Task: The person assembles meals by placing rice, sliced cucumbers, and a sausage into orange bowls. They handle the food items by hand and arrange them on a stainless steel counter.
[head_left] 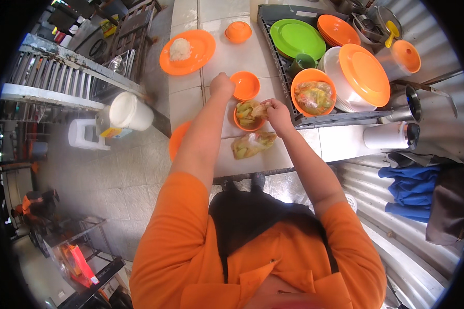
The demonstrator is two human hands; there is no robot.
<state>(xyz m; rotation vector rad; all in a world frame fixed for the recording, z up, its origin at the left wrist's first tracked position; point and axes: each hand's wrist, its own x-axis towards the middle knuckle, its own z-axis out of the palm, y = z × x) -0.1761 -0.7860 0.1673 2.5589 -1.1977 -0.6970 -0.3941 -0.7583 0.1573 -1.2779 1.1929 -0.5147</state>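
Holding on to the rim of an empty orange bowl (245,85), the left hand (221,84) is curled up like a fist. Its fingers are bent shut on the near left edge of that bowl. The bowl sits on the white tiled counter (232,56).

The right hand (277,112) is just beside it, lower down. Its fingers are pinched together on a bit of clear plastic bag (260,109). That bit of bag hangs over a second small orange bowl (249,117), which is full of pale green and yellow food pieces. The fingertips are right at the right edge of this full bowl. I cannot tell if they touch the bowl itself.

The two small bowls sit very close, the empty one just behind the full one. In front of the full bowl, nearer to the person, lies another clear bag of food (252,144) flat on the counter.

Farther back on the counter is an orange plate with white rice (187,52) and a little upside-down orange bowl (238,32). To the right is a dark dish rack (283,67) with a green plate (297,38), orange plates (337,30) and a bigger orange bowl holding bagged food (313,92). A white bucket (131,111) stands down on the floor to the left.
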